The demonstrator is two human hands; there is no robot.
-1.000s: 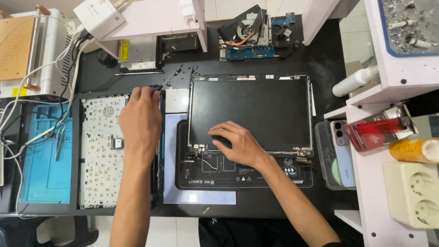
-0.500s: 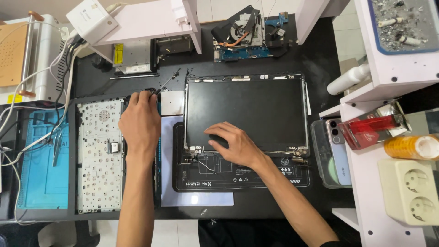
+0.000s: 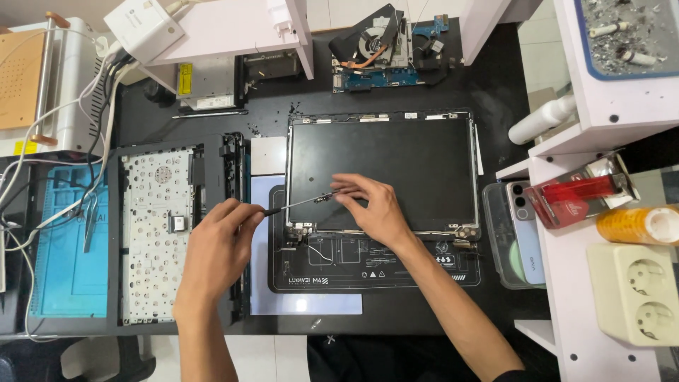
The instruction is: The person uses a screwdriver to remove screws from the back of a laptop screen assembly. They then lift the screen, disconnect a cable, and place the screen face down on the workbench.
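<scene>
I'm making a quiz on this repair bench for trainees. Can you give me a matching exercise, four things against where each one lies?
Things:
1. screwdriver
2. laptop screen panel
3. keyboard frame
4. cooling fan board

Places:
A. at the far edge of the black desk, beyond the panel
B. held in the left hand, tip reaching to the right hand
C. on the left of the desk, beside the blue mat
D. in the middle of the desk, under the right hand

Pairs: 1-B, 2-D, 3-C, 4-A
</scene>
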